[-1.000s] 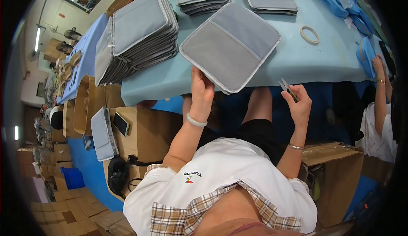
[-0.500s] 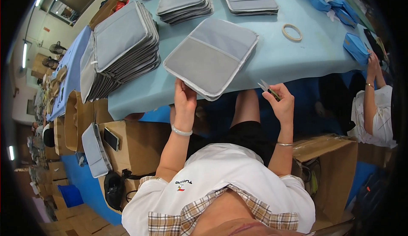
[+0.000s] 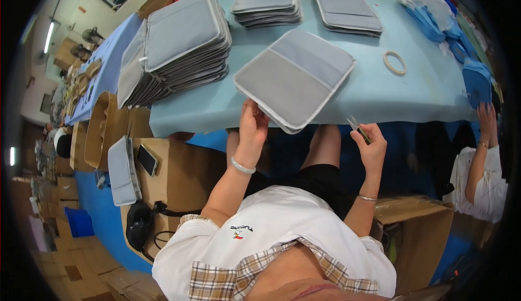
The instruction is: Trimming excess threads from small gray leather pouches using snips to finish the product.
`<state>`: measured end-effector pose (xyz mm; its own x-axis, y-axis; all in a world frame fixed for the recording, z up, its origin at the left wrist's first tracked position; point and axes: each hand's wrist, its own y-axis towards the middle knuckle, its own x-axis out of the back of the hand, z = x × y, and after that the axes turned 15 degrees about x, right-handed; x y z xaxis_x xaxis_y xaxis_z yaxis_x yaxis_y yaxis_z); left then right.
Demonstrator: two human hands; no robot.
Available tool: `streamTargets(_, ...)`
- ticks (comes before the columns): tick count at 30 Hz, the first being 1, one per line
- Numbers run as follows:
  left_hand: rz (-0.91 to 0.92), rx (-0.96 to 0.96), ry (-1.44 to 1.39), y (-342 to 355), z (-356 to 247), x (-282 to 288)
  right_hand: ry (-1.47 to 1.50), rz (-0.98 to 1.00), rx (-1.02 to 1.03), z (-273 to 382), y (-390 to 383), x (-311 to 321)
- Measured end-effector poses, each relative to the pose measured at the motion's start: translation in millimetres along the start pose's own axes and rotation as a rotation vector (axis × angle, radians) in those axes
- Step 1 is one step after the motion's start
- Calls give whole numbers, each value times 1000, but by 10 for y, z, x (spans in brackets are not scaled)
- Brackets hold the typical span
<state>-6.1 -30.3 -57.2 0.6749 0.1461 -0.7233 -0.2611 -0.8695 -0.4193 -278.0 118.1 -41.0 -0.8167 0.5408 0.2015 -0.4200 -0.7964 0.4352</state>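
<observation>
at a pale blue table (image 3: 380, 97), your left hand (image 3: 253, 126) holds a gray case (image 3: 293, 79) by its low edge, over the table's near side; your right hand (image 3: 372, 145) grips small snips (image 3: 362, 134). past them sit a tall gray stack (image 3: 187, 38) and a tape ring (image 3: 397, 72)

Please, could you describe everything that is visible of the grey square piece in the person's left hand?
The grey piece is flat and roughly square, with rounded corners and a pale raised edging. It looks like fabric. A seam band crosses it, parting a bluish-grey upper-right section from a larger, plain grey one. It appears turned cornerwise at the near edge of the table. The left hand grips its lower-left edge; whether it touches the table is unclear.
</observation>
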Motion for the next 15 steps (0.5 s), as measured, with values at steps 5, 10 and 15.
streamTargets(5,-64,-16,23,-125,-40,-152,9,2,7,-42,2,-15)
streamTargets(10,-119,-64,224,-115,-198,55,6,22,-12,-24,-3,-20)
streamTargets(15,-198,-249,670,-205,-459,172,18,-5,-1,-33,-1,-7)
